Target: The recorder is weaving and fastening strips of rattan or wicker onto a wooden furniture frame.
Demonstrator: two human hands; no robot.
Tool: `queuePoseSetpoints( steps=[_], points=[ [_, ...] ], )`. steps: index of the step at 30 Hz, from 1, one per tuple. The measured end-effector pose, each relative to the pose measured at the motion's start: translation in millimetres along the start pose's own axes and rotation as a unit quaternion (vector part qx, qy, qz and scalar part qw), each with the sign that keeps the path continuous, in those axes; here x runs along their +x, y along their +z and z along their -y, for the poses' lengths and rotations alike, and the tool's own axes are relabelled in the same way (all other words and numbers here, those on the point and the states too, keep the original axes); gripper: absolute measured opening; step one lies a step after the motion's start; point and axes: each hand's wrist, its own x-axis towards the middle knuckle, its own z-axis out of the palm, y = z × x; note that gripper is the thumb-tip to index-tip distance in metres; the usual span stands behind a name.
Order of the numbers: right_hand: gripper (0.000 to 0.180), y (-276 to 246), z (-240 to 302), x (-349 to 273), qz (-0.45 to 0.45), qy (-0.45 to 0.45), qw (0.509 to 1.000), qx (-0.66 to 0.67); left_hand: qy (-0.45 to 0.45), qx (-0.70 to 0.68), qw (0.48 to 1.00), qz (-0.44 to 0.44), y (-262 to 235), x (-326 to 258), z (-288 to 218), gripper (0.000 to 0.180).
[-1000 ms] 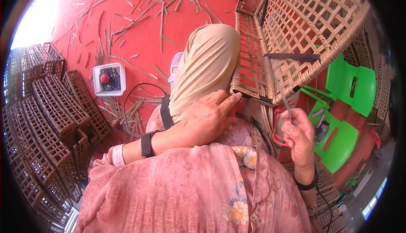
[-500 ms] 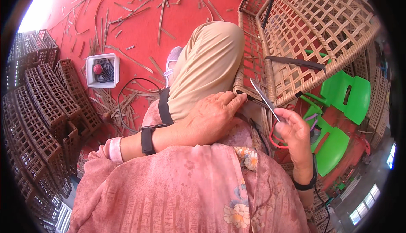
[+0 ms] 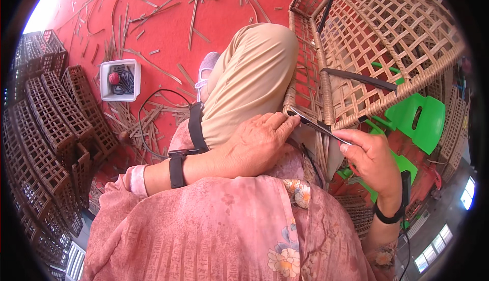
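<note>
An open woven wicker basket (image 3: 311,85) stands at the right of my bent knee, its lattice lid (image 3: 387,31) tilted up and joined to the body by dark straps (image 3: 359,75). My left hand (image 3: 260,141) lies over my lap with its fingers closed on the basket's near corner, where a dark strip runs along the edge. In my right hand (image 3: 374,158) is a pair of scissors (image 3: 342,140), gripped between thumb and fingers. The slim metal blade lies along the near rim, its tip close to my left fingertips. The red handle is mostly hidden by my right hand.
A white tub (image 3: 120,80) of dark strips and a round red item sits on the red floor (image 3: 168,31), among scattered cane offcuts. Stacked brown woven baskets (image 3: 41,123) line the left. Green plastic chairs (image 3: 417,120) stand at the right. A black cable (image 3: 144,115) curves beside my leg.
My right hand has moved right and turned, bringing the raised blade down along the basket's near rim, tip toward my left fingers. My left hand stays at the corner.
</note>
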Motion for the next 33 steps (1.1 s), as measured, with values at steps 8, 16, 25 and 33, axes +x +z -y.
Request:
queuePoseSetpoints(
  steps=[8,16,25,33],
  points=[
    [0.025,-10.5,28.9,8.0,0.012,-0.004,0.996,-0.086,0.011,-0.010,1.000,-0.013,2.1,-1.3,3.2,0.058],
    [0.022,-5.3,43.3,4.6,0.019,0.014,0.987,-0.159,0.014,-0.005,1.000,-0.018,3.4,-2.6,7.1,0.057],
    [0.025,37.4,56.7,-14.6,-0.032,-0.040,0.924,-0.380,0.020,0.005,0.999,-0.032,5.6,-3.3,7.3,0.057],
    [0.031,57.7,58.6,-12.8,-0.010,-0.035,0.898,-0.439,0.008,-0.024,0.999,-0.033,2.3,1.0,3.5,0.049]
  ],
)
